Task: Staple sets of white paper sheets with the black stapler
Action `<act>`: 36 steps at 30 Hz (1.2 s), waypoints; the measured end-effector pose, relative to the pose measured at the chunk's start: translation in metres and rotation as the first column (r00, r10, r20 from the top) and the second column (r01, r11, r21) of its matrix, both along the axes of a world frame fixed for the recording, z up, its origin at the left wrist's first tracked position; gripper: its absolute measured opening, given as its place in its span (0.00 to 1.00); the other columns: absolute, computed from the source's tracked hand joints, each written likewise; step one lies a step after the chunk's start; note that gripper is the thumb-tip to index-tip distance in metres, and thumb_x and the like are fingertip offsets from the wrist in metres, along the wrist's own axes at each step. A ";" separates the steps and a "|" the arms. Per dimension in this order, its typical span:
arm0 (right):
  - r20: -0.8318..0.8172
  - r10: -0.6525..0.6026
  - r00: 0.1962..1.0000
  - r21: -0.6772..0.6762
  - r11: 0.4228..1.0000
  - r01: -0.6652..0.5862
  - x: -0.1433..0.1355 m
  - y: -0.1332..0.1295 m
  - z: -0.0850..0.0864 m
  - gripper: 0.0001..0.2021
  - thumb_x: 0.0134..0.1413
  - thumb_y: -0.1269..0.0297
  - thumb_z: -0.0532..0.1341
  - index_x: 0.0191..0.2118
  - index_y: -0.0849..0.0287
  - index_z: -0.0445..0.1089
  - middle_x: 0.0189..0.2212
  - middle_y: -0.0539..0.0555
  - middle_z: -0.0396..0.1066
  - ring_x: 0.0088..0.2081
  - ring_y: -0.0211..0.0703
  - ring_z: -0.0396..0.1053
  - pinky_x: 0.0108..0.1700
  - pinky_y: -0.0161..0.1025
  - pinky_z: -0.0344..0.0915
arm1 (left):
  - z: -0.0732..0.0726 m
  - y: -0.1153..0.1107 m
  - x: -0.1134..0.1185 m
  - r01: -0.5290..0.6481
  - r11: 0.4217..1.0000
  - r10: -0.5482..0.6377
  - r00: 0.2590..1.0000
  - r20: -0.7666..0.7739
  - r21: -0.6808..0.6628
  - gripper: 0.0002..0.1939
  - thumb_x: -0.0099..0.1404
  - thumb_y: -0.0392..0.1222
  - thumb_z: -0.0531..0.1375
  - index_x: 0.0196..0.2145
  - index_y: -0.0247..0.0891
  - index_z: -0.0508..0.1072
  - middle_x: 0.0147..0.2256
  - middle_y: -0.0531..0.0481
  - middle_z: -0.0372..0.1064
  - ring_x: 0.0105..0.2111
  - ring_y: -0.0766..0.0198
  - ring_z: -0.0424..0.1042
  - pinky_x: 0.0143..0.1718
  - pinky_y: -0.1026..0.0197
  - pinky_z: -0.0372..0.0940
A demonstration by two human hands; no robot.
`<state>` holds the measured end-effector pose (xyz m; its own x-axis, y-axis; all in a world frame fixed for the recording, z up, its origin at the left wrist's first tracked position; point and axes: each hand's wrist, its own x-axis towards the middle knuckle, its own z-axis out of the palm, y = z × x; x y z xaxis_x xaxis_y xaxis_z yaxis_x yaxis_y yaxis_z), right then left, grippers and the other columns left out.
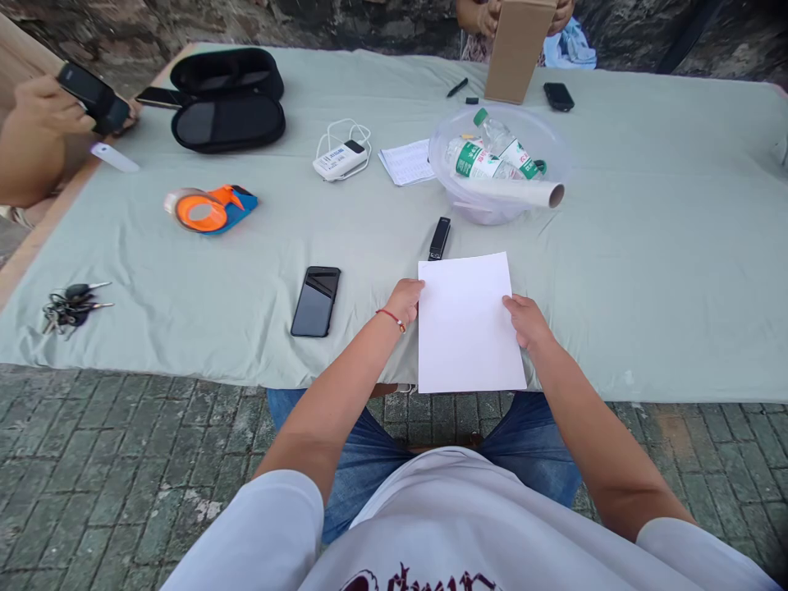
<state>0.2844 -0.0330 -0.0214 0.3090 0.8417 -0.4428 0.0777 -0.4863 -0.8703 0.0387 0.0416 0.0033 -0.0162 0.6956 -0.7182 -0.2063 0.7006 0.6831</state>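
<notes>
White paper, blank on the side facing up, lies between my two hands, its lower edge reaching past the table's front edge. My left hand grips its left edge, with a red string bracelet on the wrist. On the right edge, my right hand holds the paper with the thumb on top. Just beyond the paper's top left corner rests a black stapler. A black phone lies to the left of my left hand.
A clear basin holds bottles and a cardboard tube. Orange tape dispenser, keys, white power bank, printed sheets and an open black case lie leftward. Other people's hands hold a device and a cardboard box.
</notes>
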 end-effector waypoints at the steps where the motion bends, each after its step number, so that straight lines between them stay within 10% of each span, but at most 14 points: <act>1: 0.004 -0.006 1.000 0.002 1.000 0.006 0.001 0.001 0.000 0.10 0.48 0.55 0.66 0.30 0.55 0.70 0.19 0.47 0.60 0.28 0.41 0.60 0.32 0.37 0.60 | 0.000 0.003 0.001 0.010 1.000 -0.010 1.000 0.006 0.020 0.05 0.61 0.28 0.58 0.31 0.33 0.72 0.22 0.47 0.70 0.32 0.56 0.76 0.38 0.54 0.70; 36: 0.041 0.022 0.999 0.051 0.998 -0.025 0.005 -0.022 0.012 0.12 0.49 0.52 0.62 0.26 0.54 0.66 0.18 0.46 0.60 0.25 0.41 0.60 0.27 0.37 0.57 | -0.012 0.025 0.017 -0.032 0.976 0.033 0.999 -0.001 0.213 0.09 0.60 0.37 0.62 0.25 0.38 0.65 0.23 0.55 0.64 0.26 0.68 0.66 0.34 0.63 0.65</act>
<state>0.2894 -0.0552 -0.0092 0.3055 0.8702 -0.3865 0.1238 -0.4387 -0.8900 0.0558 0.0666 -0.0083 -0.0441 0.8317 -0.5534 -0.2231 0.5318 0.8170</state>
